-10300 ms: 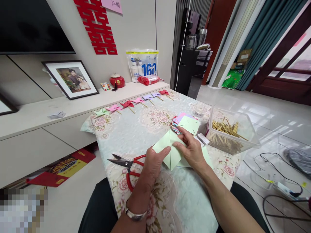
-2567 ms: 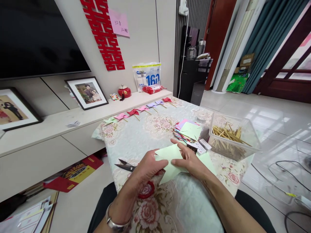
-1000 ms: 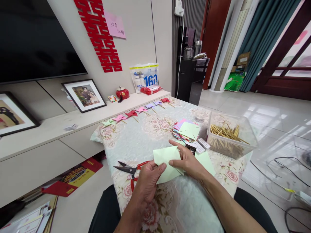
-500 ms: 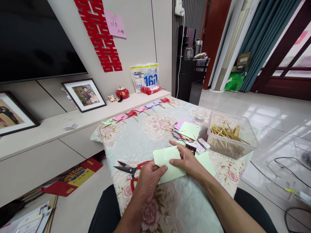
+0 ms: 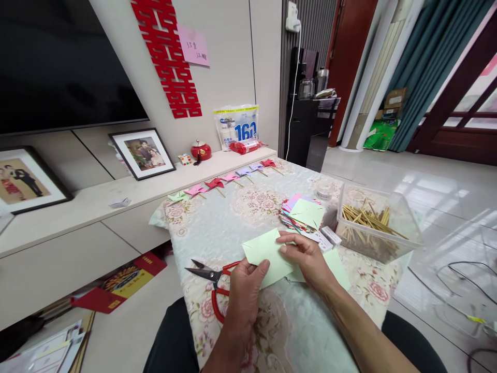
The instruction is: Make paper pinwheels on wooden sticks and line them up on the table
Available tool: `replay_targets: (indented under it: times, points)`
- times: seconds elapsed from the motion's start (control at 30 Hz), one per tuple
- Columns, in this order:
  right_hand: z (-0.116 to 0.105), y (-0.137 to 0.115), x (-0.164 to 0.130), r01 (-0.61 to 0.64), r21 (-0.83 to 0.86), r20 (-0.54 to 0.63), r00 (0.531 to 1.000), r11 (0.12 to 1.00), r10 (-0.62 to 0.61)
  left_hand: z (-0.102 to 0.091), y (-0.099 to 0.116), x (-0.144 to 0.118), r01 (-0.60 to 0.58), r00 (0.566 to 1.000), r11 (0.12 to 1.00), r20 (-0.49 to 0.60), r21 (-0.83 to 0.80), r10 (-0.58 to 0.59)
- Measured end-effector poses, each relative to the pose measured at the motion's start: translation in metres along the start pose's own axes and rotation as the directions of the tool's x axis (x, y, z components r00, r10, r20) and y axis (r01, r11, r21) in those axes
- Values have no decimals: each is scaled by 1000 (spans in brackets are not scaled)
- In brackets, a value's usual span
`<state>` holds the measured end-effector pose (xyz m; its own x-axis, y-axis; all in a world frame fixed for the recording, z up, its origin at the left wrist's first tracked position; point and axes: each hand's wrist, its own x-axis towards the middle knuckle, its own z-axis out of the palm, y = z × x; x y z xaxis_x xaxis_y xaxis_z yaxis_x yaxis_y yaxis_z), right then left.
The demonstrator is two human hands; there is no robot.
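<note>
Over the flowered tablecloth [image 5: 221, 228], near the red-handled scissors [image 5: 212, 275], the left hand [image 5: 247, 285] pinches a green paper sheet [image 5: 266, 255] by its near edge and the right hand [image 5: 310, 257] its right edge, seemingly lining it up, the next move calling for light fingertips.

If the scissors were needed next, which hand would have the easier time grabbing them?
Probably the left hand: it is beside the red-handled scissors, while the right hand is farther off, across the light green paper. The left hand does grip that paper, so it must let go first.
</note>
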<state>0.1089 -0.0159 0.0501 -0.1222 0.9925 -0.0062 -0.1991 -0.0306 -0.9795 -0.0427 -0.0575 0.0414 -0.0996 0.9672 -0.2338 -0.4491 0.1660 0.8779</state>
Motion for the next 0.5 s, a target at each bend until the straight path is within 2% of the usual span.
replay_targets:
  times: [0.23, 0.5]
  points:
    - [3, -4, -4, 13, -261, 74, 997, 965, 6, 5, -4, -6, 16, 1000, 997, -7, 71, -16]
    - [4, -5, -4, 89, -389, 98, 994, 917, -55, 8, -1, -9, 0, 1000, 992, -2, 130, 0]
